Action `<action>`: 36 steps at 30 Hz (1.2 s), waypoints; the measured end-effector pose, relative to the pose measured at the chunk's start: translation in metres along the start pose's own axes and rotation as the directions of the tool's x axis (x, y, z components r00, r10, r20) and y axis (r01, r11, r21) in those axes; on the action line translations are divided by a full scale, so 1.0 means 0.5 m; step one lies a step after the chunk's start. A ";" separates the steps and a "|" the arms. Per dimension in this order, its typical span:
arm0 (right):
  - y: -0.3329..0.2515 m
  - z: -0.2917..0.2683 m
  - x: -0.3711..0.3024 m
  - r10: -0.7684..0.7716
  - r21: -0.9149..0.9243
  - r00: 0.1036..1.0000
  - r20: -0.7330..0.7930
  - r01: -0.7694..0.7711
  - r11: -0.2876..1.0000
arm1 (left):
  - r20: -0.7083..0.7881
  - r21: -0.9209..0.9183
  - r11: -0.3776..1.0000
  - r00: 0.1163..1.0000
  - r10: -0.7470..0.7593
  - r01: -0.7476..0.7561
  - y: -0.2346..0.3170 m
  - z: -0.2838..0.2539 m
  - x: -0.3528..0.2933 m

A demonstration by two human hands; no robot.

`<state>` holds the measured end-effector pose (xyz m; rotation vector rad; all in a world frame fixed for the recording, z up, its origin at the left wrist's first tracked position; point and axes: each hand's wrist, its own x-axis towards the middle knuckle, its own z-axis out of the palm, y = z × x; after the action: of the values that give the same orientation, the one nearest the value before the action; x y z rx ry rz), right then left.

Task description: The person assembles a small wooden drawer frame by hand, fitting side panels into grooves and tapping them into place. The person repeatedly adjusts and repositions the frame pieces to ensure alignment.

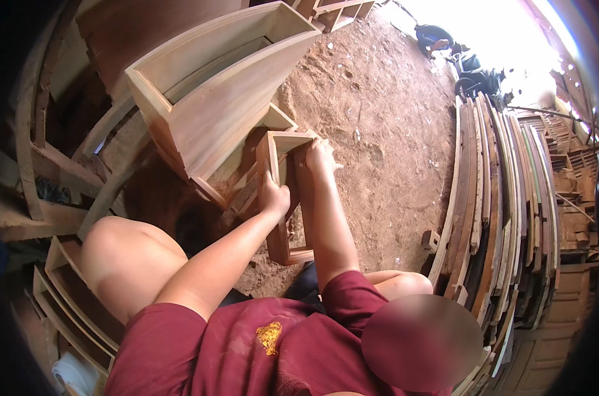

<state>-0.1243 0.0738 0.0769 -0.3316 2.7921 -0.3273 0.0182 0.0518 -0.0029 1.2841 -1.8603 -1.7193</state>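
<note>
A narrow rectangular wooden drawer frame [280, 256] stands tilted between my knees, its long sides running away from me. My left hand [273, 196] is closed round its left side, about halfway along, with the thumb lying over the edge. At the far right corner, my right hand [320, 158] grips the frame from the outside; some of its fingers are hidden and one points off to the right. Just beyond the frame is a large pale wooden cabinet carcass [214, 125], open at the top, with lower wooden parts beside my left hand.
Brown dirt floor [378, 145] stretches ahead and to the right. A long stack of wooden boards [474, 191] lies along the right, with a small wood block [431, 241] by it. Wooden drawer boxes [72, 297] are at my left. A motorbike [477, 76] stands far right.
</note>
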 end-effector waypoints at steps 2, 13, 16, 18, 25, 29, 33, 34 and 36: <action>0.002 -0.015 0.043 0.003 0.006 0.999 0.050 -0.004 1.000 | 0.058 -0.017 0.999 0.998 -0.030 0.031 0.016 0.001 -0.007; -0.004 0.009 -0.021 -0.082 -0.026 0.990 -0.118 0.079 0.997 | -0.042 0.004 0.998 0.997 0.060 -0.060 -0.025 0.009 0.017; -0.009 -0.026 0.031 -0.012 -0.017 0.999 0.044 0.013 1.000 | -0.032 0.007 0.994 0.994 0.105 -0.105 -0.027 0.022 0.017; -0.006 -0.020 0.078 -0.046 0.025 0.998 0.052 0.044 0.999 | -0.004 0.019 0.996 0.996 0.088 -0.088 -0.018 0.016 0.014; 0.165 0.078 0.126 -0.473 0.136 0.876 -0.098 0.482 0.865 | 0.024 0.106 0.987 0.993 0.118 -0.119 -0.003 0.005 0.037; 0.254 0.089 -0.012 -0.201 0.453 0.975 -0.092 0.221 0.864 | 0.192 0.305 0.946 0.980 0.055 -0.113 0.088 -0.036 0.040; 0.280 0.088 -0.138 -0.205 0.442 0.973 -0.104 0.230 0.867 | 0.248 0.270 0.954 0.967 0.063 -0.131 0.055 -0.027 0.119; 0.288 0.084 -0.158 -0.222 0.425 0.968 -0.116 0.250 0.870 | 0.263 0.246 0.961 0.963 0.060 -0.128 0.055 -0.020 0.132; 0.300 0.070 -0.189 -0.131 0.472 0.986 -0.101 0.163 0.866 | 0.324 0.166 0.980 0.944 0.055 -0.114 0.063 -0.022 0.141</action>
<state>-0.0537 0.2342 0.0318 -0.4168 2.6291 -1.0609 -0.0255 -0.0123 0.0042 1.0135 -2.2660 -1.8332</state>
